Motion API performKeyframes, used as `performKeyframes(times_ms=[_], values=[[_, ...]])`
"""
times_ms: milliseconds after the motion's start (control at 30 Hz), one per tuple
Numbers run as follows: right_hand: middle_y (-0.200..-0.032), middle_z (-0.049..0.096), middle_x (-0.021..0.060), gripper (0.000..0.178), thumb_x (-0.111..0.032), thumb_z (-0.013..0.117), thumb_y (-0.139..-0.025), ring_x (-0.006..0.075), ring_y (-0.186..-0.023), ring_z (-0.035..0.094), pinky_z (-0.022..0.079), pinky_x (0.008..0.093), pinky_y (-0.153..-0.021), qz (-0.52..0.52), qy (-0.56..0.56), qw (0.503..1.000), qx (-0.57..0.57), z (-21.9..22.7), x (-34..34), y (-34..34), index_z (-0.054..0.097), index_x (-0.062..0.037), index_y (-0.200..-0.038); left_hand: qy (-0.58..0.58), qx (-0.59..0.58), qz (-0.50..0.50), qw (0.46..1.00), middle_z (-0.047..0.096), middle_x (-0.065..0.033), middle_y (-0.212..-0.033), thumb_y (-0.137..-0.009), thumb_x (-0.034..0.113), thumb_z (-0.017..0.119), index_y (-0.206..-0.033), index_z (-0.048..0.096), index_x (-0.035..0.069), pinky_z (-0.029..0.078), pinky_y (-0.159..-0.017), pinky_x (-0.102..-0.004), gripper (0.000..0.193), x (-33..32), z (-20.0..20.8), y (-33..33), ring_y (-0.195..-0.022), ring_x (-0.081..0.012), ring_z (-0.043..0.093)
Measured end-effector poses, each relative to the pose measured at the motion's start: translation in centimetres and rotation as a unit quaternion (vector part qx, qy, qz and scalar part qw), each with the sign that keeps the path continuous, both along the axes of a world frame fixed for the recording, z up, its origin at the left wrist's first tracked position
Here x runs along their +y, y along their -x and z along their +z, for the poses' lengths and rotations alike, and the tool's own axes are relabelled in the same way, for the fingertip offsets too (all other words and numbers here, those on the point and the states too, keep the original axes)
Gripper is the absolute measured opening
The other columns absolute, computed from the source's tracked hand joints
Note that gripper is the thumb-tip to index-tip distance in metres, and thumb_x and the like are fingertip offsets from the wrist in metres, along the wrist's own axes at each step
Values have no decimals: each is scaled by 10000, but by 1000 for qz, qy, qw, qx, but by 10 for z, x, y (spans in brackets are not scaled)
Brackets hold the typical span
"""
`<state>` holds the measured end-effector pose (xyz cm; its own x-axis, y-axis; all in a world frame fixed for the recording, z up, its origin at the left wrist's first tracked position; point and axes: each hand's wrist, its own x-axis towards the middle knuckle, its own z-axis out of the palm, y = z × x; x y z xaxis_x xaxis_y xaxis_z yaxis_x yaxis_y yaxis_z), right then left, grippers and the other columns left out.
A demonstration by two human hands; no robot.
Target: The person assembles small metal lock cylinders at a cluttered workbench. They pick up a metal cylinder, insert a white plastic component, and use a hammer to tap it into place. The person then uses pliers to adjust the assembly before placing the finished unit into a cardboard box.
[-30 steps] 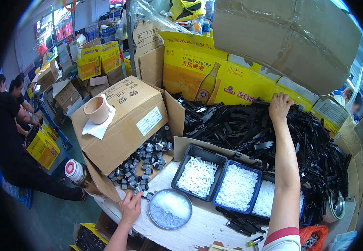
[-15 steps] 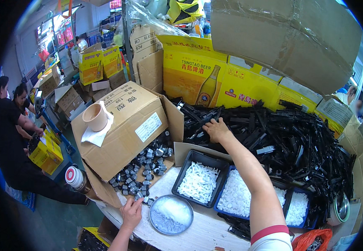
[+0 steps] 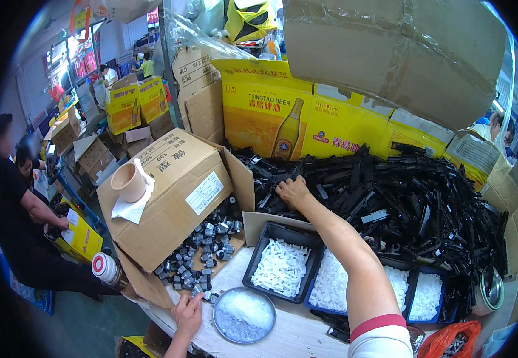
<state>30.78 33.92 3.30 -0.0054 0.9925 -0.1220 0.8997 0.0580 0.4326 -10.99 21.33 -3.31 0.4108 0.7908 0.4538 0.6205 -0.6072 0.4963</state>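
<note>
My right hand (image 3: 293,192) reaches across to the near left side of a heap of black plastic parts (image 3: 354,179). Its fingers are bent down round a black plastic part, whose shape is mostly lost among the others. At the table's front, my left hand (image 3: 187,315) is closed, thumb and forefinger pinching a small motor (image 3: 197,290) at the edge of a pile of small grey-and-black motors (image 3: 208,244). Just right of it lies a round metal dish (image 3: 244,341) holding a whitish, translucent substance.
A black tray (image 3: 248,280) of white plastic pins and blue trays (image 3: 410,298) of small white pieces stand below my right forearm. An open carton (image 3: 151,238) bears a cup (image 3: 129,182). A lidded jar (image 3: 105,268) stands left; a red bag (image 3: 450,340) lies right. Co-workers stand far left.
The view has shifted slightly. My right hand stays at the heap, its fingers more bent than before. My left hand remains beside the motors and the dish.
</note>
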Motion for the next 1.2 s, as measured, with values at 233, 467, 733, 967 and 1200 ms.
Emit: performKeyframes(times_ms=[233, 467, 733, 967, 1200], values=[[-1049, 530, 25, 308, -207, 502, -811, 210, -908, 553, 363, 531, -633, 15, -85, 996, 3, -10, -4, -8, 517, -177, -1117, 0, -1, 6, 1000, 456, -60, -636, -707, 29, 611, -900, 661, 113, 373, -445, -311, 216, -1, 4, -3, -498, -195, 489], [-884, 591, 10, 241, -207, 556, -752, 213, -806, 584, 359, 480, -558, 68, -144, 987, -30, -4, -6, -11, 547, -171, -991, -11, -7, 0, 1000, 443, -56, -643, -708, 59, 620, -911, 656, 146, 386, -450, -326, 224, 0, 2, 0, -511, -207, 501], [-849, 582, 69, 266, -141, 581, -710, 228, -790, 603, 453, 394, -547, 17, -252, 967, -18, 73, -29, -36, 498, -97, -959, -10, -18, -3, 1000, 459, -56, -662, -709, 55, 612, -925, 651, 157, 408, -469, -350, 242, -1, 3, -1, -538, -226, 529], [-898, 581, 211, 459, -96, 660, -599, 393, -877, 555, 456, 443, -732, -99, -301, 934, 167, 183, -72, -50, 435, 8, -985, -16, -30, -6, 999, 471, -65, -668, -718, 65, 609, -910, 650, 155, 416, -482, -364, 216, 0, -3, 1, -553, -242, 538], [-937, 579, 209, 520, -108, 684, -587, 377, -899, 561, 462, 430, -744, -158, -310, 921, 176, 241, -141, -41, 431, 12, -1024, -23, -12, -12, 1000, 467, -61, -676, -739, 87, 593, -916, 648, 160, 408, -492, -378, 199, 2, -5, 1, -573, -249, 543]])
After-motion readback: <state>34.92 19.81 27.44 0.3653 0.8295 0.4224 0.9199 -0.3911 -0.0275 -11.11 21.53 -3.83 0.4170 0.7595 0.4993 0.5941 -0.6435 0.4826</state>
